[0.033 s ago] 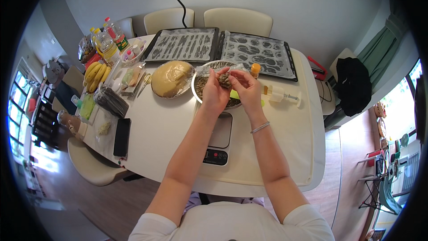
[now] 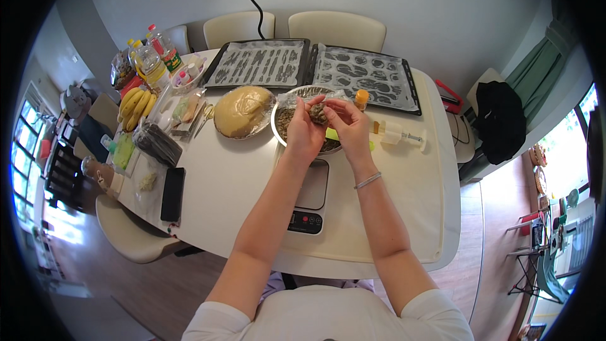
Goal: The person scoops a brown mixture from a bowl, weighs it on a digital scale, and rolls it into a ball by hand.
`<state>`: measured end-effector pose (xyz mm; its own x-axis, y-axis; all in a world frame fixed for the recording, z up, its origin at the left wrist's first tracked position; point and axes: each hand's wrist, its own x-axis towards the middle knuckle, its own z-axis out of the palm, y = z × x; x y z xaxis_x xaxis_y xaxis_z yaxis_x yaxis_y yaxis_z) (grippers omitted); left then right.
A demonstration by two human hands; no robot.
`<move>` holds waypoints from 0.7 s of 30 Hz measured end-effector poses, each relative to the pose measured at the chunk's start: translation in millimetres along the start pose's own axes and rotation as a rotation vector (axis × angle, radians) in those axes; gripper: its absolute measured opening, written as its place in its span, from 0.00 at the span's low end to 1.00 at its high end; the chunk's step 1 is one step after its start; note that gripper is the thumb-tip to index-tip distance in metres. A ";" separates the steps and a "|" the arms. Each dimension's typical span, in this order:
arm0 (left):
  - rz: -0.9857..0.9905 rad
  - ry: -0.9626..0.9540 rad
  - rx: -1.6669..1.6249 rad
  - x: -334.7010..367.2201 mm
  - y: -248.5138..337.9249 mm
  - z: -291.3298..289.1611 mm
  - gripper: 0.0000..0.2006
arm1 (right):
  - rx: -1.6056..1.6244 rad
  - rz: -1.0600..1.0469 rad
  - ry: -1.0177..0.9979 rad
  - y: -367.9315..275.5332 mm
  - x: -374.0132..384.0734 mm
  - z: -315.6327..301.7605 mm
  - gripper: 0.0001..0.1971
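Note:
My left hand [image 2: 306,136] is cupped around a greyish-brown lump of filling [image 2: 318,113], its fingers curled up along the side. My right hand [image 2: 352,129] pinches the same lump from the right with bent fingers. Both are held over a white bowl [image 2: 275,129] of dark, chopped filling [image 2: 286,124], partly hidden by my hands. Clear plastic film [image 2: 291,98] lies over the bowl's far side. Something lime green [image 2: 332,134] shows between my wrists, its shape mostly covered. Left of the bowl rests a yellowish mound of dough [image 2: 237,113] under plastic film.
A kitchen scale [image 2: 306,221] lies below my wrists. At right are a plastic press [image 2: 394,132] and an orange-capped bottle [image 2: 361,99]. Two lined baking trays [image 2: 218,79] sit at the back. Bananas [image 2: 136,107], oil bottles [image 2: 150,63] and a phone [image 2: 172,194] stand or lie left.

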<state>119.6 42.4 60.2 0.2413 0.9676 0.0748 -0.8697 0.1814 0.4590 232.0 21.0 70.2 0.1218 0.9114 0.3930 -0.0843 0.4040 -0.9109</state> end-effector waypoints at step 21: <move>-0.061 0.268 0.046 1.3 13.5 40.6 0.22 | -0.015 0.044 0.120 -43.2 10.7 -48.8 0.12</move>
<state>125.7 39.0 102.4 0.1647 0.9682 -0.1885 -0.8354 0.2385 0.4953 285.2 9.5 107.5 0.2359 0.9121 0.3352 -0.0775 0.3615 -0.9291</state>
